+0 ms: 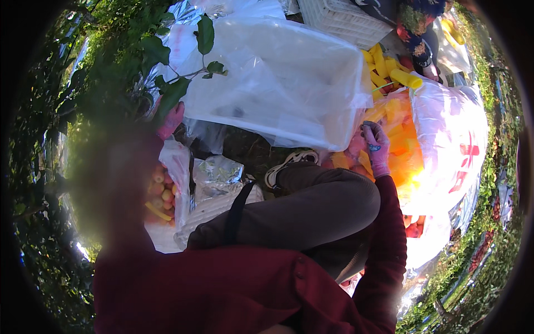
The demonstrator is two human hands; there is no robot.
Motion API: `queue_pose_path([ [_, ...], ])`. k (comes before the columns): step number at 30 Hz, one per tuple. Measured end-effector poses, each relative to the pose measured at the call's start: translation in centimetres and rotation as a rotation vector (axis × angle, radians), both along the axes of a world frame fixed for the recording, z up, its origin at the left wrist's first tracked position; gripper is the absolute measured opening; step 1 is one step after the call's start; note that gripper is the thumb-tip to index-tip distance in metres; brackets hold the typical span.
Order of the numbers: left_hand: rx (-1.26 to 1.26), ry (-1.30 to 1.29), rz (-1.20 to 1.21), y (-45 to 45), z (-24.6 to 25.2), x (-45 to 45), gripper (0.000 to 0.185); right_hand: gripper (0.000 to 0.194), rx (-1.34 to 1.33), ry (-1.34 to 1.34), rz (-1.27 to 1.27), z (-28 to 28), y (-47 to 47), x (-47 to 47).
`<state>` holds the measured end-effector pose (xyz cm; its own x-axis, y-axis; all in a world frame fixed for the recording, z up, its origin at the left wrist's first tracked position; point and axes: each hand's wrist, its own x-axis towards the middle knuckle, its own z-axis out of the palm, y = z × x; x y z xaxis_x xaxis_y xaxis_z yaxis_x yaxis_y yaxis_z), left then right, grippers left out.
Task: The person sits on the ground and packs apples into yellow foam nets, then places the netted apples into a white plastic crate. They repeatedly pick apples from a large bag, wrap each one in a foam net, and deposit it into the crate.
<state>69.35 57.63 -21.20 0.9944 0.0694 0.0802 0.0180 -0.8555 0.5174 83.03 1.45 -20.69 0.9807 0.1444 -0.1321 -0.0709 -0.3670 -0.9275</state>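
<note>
A white crate [267, 79] lined with clear plastic film lies before me. My left hand [171, 120], in a pink glove, is at its left end, partly behind leaves; whether it grips the crate or film cannot be told. My right hand [376, 144], in a pink and grey glove, is beside the crate's lower right corner, fingers bent near the clear film. Whether it holds the film's edge is unclear. Just right of that hand, yellow foam fruit nets [402, 144] and reddish fruit lie under clear plastic, beside a large white sack [448, 137] with red marks.
A leafy branch [179, 79] hangs over the crate's left side. Apples [160, 190] lie in a white-lined container at left, near silvery foil [219, 171]. A white basket [346, 21] stands behind. Another person's hand [430, 72] shows at upper right, near more yellow nets [381, 62].
</note>
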Motion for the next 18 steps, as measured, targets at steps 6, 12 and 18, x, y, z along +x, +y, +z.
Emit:
queue_pose_path([
  [6,0.257,0.002,-0.285,-10.0,3.8,1.0,0.075,0.056,-0.381,0.196,0.737,4.4,8.7,3.6],
  [12,0.466,0.166,-0.342,-9.2,3.2,0.1,0.032,0.027,-0.581,0.165,0.910,4.4,13.2,-1.0],
  [18,0.159,0.187,-0.015,-8.4,1.6,-3.9,0.025,0.017,-0.659,-0.065,1.222,2.8,12.2,-8.5],
])
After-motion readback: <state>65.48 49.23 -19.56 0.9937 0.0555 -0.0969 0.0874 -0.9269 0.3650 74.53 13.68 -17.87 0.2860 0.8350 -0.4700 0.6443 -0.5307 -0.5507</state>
